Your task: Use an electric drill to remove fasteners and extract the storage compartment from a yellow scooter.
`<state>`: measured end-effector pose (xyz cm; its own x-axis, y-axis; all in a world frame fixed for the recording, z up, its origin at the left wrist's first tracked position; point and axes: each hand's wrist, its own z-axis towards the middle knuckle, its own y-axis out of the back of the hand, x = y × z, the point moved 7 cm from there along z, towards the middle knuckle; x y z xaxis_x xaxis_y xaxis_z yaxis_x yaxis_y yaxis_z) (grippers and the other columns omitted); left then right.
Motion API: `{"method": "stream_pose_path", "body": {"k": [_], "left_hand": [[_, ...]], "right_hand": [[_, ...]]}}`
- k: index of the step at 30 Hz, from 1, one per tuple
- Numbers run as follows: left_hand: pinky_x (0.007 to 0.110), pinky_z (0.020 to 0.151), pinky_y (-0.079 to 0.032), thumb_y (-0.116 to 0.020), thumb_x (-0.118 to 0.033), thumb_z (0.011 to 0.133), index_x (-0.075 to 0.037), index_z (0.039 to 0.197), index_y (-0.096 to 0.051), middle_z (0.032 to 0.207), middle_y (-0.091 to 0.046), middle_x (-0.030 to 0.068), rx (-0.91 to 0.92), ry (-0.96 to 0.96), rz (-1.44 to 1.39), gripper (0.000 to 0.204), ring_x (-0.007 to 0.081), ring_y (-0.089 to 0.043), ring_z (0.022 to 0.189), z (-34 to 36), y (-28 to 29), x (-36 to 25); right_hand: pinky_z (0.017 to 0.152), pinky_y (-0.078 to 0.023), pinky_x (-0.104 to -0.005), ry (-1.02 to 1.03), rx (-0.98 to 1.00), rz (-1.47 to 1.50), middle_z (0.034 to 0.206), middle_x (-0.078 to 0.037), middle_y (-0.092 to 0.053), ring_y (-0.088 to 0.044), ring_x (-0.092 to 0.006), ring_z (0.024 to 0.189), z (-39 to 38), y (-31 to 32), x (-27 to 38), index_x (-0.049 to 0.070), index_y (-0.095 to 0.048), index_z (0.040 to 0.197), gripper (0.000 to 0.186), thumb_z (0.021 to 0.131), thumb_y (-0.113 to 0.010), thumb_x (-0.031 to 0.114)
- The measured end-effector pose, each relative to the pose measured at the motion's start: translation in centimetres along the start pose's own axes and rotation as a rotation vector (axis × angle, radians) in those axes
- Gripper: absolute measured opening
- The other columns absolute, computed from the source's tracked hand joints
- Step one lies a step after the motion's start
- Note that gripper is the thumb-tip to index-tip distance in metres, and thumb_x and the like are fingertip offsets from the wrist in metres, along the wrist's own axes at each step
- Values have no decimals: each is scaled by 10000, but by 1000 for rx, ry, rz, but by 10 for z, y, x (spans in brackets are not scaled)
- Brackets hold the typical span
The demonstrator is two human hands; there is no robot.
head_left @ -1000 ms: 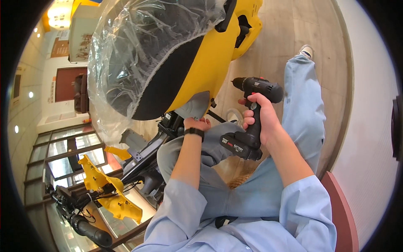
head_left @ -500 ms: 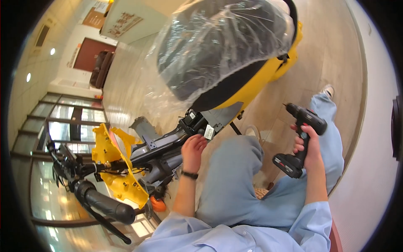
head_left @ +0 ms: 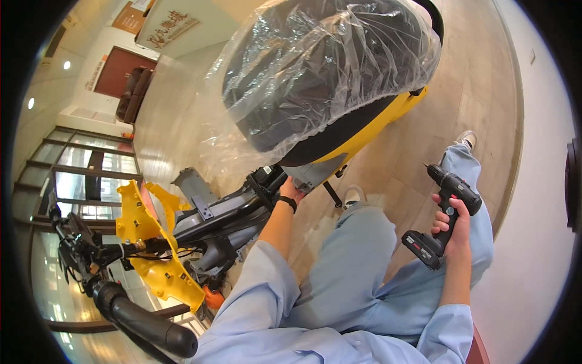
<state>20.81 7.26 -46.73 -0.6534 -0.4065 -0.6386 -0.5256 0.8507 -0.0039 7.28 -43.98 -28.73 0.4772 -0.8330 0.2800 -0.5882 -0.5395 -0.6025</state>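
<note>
Cordless drill in right hand; left hand at grey panel.
Right fingers clamped round drill grip, in front of right trouser leg. Panel sits below plastic-covered seat. Left fingers partly hidden at panel's edge; cannot tell whether closed.

there are two hands, one drill, one wristband, one seat and two shoes.

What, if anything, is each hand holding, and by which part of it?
The right hand holds the black, pistol-shaped cordless drill by its handle. The left hand is at the grey, plastic-looking panel; whether it grips this cannot be told.
</note>
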Motion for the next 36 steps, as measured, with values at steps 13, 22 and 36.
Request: {"method": "stream_pose_path", "body": {"k": [13, 22, 36], "left_hand": [[508, 842, -532, -544, -356, 983, -111, 1107, -599, 1028, -612, 72, -114, 138, 43, 280, 259, -609, 938, 2, 9, -12], [567, 842, -501, -531, -351, 985, -116, 1116, -563, 1151, -616, 99, -119, 180, 89, 271, 312, -605, 992, 15, 20, -27], [492, 1062, -362, -348, -384, 1025, -144, 1346, -488, 1421, -463, 55, 59, 232, -19, 424, 292, -454, 1286, -28, -18, -8]], "right_hand": [[476, -389, -235, -57, -4, -136, 564, 68, -368, -358, -60, 431, 4, -14, -4, 56, -592, 1160, 444, 842, -580, 365], [510, -394, -261, -100, 1, -203, 603, 44, -442, -381, -72, 457, 8, -11, -12, 95, -611, 1082, 351, 826, -637, 334], [497, -372, -269, -173, 66, -267, 585, 26, -417, -377, -80, 460, 12, -30, -17, 73, -602, 1103, 348, 831, -629, 288]]}}
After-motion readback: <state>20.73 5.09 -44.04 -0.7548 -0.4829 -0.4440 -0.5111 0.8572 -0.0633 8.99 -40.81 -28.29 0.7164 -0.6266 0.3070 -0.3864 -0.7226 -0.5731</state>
